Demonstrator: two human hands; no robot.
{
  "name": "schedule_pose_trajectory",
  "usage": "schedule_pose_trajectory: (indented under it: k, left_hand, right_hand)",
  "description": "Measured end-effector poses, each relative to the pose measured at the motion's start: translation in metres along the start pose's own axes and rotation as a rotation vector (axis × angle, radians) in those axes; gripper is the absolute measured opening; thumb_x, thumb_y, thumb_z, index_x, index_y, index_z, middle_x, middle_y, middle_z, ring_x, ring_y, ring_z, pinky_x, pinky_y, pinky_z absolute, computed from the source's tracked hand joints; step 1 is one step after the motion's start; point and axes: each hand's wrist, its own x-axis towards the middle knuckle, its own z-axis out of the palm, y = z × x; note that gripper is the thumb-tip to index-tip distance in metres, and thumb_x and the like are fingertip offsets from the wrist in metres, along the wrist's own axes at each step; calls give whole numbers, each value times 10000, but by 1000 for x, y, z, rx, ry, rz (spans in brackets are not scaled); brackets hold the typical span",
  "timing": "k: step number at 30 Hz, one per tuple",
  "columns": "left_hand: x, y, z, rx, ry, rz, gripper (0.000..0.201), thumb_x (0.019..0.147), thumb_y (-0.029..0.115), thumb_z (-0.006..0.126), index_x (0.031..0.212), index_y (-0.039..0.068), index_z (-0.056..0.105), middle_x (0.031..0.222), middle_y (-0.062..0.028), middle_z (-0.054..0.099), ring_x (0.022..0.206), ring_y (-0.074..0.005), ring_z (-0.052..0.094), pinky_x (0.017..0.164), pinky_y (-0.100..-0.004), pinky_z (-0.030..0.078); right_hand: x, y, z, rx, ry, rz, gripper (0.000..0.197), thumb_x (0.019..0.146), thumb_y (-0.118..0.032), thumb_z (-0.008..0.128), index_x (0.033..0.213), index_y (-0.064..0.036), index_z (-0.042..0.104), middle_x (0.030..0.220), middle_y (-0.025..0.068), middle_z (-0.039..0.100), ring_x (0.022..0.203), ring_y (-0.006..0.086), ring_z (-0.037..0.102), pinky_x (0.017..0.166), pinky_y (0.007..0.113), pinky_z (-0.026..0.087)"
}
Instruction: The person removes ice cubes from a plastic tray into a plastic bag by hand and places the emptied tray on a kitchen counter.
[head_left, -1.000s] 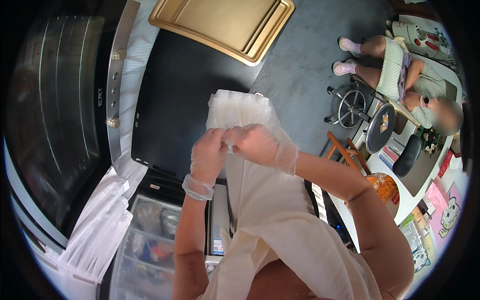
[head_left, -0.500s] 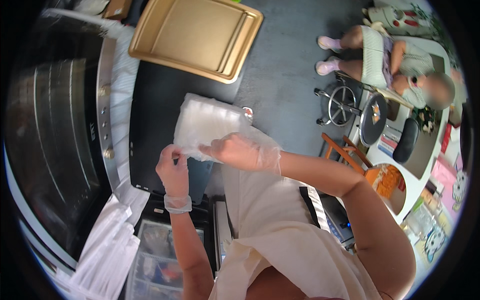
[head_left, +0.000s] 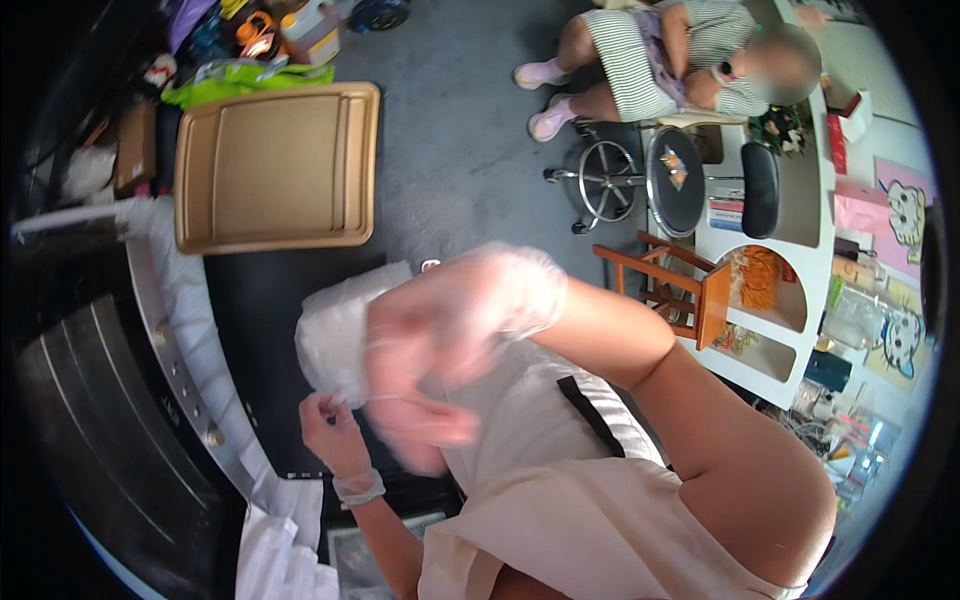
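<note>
Head view, and the left hand (head_left: 336, 440), in a clear glove, has its fingertips pinched on the near edge of a crinkled white plastic bag (head_left: 332, 335), right there in front of the wearer over a black surface (head_left: 245, 310)! Across goes the right hand (head_left: 430, 330), gloved too, a blur in front of the bag's right side; can't tell whether it grips anything. Hands apart, close together. Beyond the bag, a gold baking tray (head_left: 275, 170) at the far end; over on the left, a glass-fronted oven (head_left: 100, 400). Upper right, a seated person (head_left: 625, 65) near a round swivel stool (head_left: 665, 215).
</note>
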Motion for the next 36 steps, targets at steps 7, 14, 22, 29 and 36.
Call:
schedule_pose_trajectory:
  k: [7, 14, 22, 29, 36]
  left_hand:
    - [15, 19, 6, 27, 83, -4, 202, 703, -100, 578, 855, 20, 521, 798, -79, 503, 642, -200, 516, 597, -308, 439]
    - [30, 27, -8, 78, 13, 55, 169, 744, -62, 583, 897, 8, 564, 772, -104, 587, 649, -218, 571, 630, -315, 470]
    - [35, 31, -7, 88, 91, -21, 167, 709, -57, 578, 864, 5, 571, 757, -93, 587, 635, -221, 562, 620, -318, 467]
    - [31, 3, -6, 165, 152, -2, 184, 684, -44, 570, 854, 27, 566, 715, -85, 551, 616, -235, 534, 578, -336, 443]
    - [25, -3, -10, 413, 185, 38, 172, 692, -47, 546, 847, 24, 540, 723, -105, 556, 621, -275, 534, 579, -381, 432]
  right_hand:
    - [14, 139, 1, -1448, 609, 418, 463, 735, -325, 722, 1008, 25, 589, 981, 162, 556, 762, 305, 636, 664, 386, 509]
    - [26, 191, -10, -1541, 751, 348, 222, 759, -158, 613, 925, -14, 582, 790, 111, 597, 710, 276, 639, 624, 365, 497]
    - [25, 192, -21, -1709, 647, 241, 233, 746, -124, 565, 945, -2, 570, 687, 72, 584, 634, 249, 624, 597, 349, 490]
    - [24, 187, -24, -1703, 597, 202, 170, 701, -104, 593, 839, -10, 625, 685, 80, 593, 663, 249, 633, 595, 349, 500]
    - [24, 171, -22, -1689, 490, 307, 84, 662, -103, 626, 683, -27, 655, 685, 103, 611, 703, 272, 645, 632, 352, 513]
